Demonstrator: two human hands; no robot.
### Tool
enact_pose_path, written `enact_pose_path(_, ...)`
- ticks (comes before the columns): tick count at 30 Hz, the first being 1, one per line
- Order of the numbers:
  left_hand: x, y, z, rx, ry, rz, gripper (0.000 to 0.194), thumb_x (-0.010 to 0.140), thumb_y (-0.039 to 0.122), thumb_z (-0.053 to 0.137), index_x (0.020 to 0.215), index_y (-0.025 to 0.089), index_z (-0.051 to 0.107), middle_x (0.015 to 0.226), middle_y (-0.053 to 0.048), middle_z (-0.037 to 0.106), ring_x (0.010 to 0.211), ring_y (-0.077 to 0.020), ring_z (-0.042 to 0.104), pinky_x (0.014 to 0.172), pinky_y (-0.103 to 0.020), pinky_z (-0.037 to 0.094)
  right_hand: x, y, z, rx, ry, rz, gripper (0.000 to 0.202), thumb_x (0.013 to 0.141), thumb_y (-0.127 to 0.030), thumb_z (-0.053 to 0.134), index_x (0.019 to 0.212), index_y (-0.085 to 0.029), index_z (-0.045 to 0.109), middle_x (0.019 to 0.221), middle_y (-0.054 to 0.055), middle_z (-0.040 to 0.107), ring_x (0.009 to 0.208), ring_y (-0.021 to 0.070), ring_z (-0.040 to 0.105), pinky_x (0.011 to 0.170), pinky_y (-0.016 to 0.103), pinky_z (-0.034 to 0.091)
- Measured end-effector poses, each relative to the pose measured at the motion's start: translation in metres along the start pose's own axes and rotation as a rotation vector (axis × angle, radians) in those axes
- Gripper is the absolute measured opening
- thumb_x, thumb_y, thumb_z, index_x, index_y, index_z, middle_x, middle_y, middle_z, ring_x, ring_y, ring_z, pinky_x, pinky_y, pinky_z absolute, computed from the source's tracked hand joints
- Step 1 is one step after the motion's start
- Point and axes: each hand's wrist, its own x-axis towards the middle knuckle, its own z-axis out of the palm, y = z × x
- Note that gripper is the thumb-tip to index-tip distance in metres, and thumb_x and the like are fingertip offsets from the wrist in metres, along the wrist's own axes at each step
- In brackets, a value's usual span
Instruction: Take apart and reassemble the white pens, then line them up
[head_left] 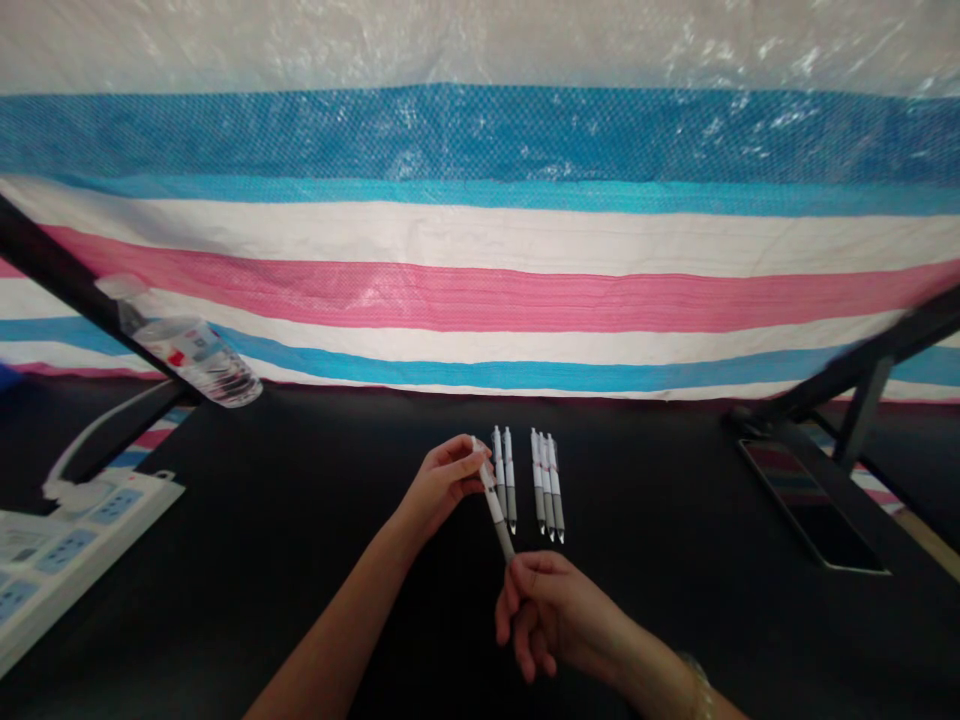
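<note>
Nearest me, my right hand (551, 610) pinched the grey tip of a pen (493, 500) between thumb and fingers, while my left hand (442, 485) gripped its white upper end, holding it slanted above the black table (300, 560). Just beyond lay five more pens (529, 485) in two groups, side by side. Farther left stood a water bottle (191, 350) and a power strip (67, 550)

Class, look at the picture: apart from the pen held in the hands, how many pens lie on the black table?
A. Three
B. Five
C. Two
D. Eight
B: a pair of pens and a group of three pens lie side by side on the table, while the left hand and right hand hold a sixth pen.
</note>
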Motion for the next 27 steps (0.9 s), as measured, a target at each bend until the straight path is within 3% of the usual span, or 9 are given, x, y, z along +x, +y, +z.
enact_pose_path(6, 0.0, -0.003, 0.001, -0.034, -0.027, 0.036, 0.031, 0.067, 0.033, 0.091, 0.078, 0.012, 0.071, 0.069, -0.001, 0.066, 0.063, -0.0112, 0.063, 0.063, -0.022, 0.056, 0.001, -0.001, -0.003, 0.062, -0.005, -0.019, 0.049, 0.082, -0.058, 0.071, 0.069, -0.015, 0.053, 0.057, 0.006, 0.066, 0.038, 0.0119, 0.059, 0.034, 0.017, 0.032)
enact_pose_path(10, 0.0, -0.005, 0.006, 0.001, 0.005, 0.04, 0.034, 0.07, 0.04, 0.088, 0.081, 0.013, 0.071, 0.07, -0.001, 0.066, 0.062, -0.0115, 0.065, 0.06, -0.022, 0.056, 0.0, -0.004, -0.002, 0.091, 0.013, -0.004, 0.05, 0.085, -0.061, 0.068, 0.075, -0.012, 0.06, 0.059, 0.005, 0.066, 0.041, 0.0116, 0.059, 0.039, 0.018, 0.036)
enact_pose_path(13, -0.002, -0.006, 0.009, 0.102, 0.01, 0.046, 0.038, 0.073, 0.045, 0.085, 0.09, 0.015, 0.071, 0.073, -0.001, 0.067, 0.061, -0.0145, 0.069, 0.058, -0.024, 0.057, 0.0, -0.006, -0.001, 0.134, 0.044, 0.003, 0.052, 0.085, -0.061, 0.068, 0.088, -0.01, 0.067, 0.066, 0.006, 0.069, 0.048, 0.0131, 0.064, 0.04, 0.018, 0.039)
enact_pose_path(18, -0.005, -0.005, 0.011, 0.226, -0.023, 0.073, 0.042, 0.074, 0.036, 0.085, 0.109, 0.017, 0.071, 0.087, 0.0, 0.066, 0.066, -0.0147, 0.072, 0.062, -0.026, 0.059, -0.002, -0.009, 0.002, 0.156, 0.036, 0.02, 0.054, 0.085, -0.059, 0.068, 0.103, -0.008, 0.072, 0.084, 0.011, 0.075, 0.064, 0.0167, 0.071, 0.044, 0.018, 0.047)
enact_pose_path(22, -0.005, -0.006, 0.008, 0.223, 0.024, 0.136, 0.059, 0.075, 0.029, 0.084, 0.127, 0.025, 0.057, 0.081, 0.006, 0.061, 0.064, -0.0144, 0.072, 0.06, -0.026, 0.06, -0.004, -0.013, 0.004, 0.171, 0.034, 0.034, 0.048, 0.087, -0.048, 0.067, 0.115, -0.009, 0.071, 0.104, 0.015, 0.075, 0.069, 0.017, 0.072, 0.045, 0.018, 0.051)
enact_pose_path(24, -0.004, -0.007, 0.007, 0.221, 0.047, 0.17, 0.059, 0.075, 0.028, 0.084, 0.126, 0.028, 0.053, 0.078, 0.009, 0.058, 0.06, -0.0123, 0.07, 0.058, -0.025, 0.059, -0.004, -0.014, 0.005, 0.163, 0.023, 0.029, 0.044, 0.086, -0.042, 0.067, 0.116, -0.01, 0.071, 0.108, 0.015, 0.074, 0.068, 0.0171, 0.072, 0.045, 0.019, 0.052)
enact_pose_path(27, -0.003, -0.009, 0.007, 0.238, 0.05, 0.206, 0.045, 0.075, 0.03, 0.083, 0.11, 0.024, 0.054, 0.078, 0.009, 0.057, 0.054, -0.0095, 0.067, 0.055, -0.023, 0.057, -0.004, -0.016, 0.006, 0.149, 0.005, 0.019, 0.042, 0.081, -0.033, 0.07, 0.116, -0.01, 0.07, 0.108, 0.015, 0.074, 0.07, 0.0184, 0.072, 0.045, 0.019, 0.052)
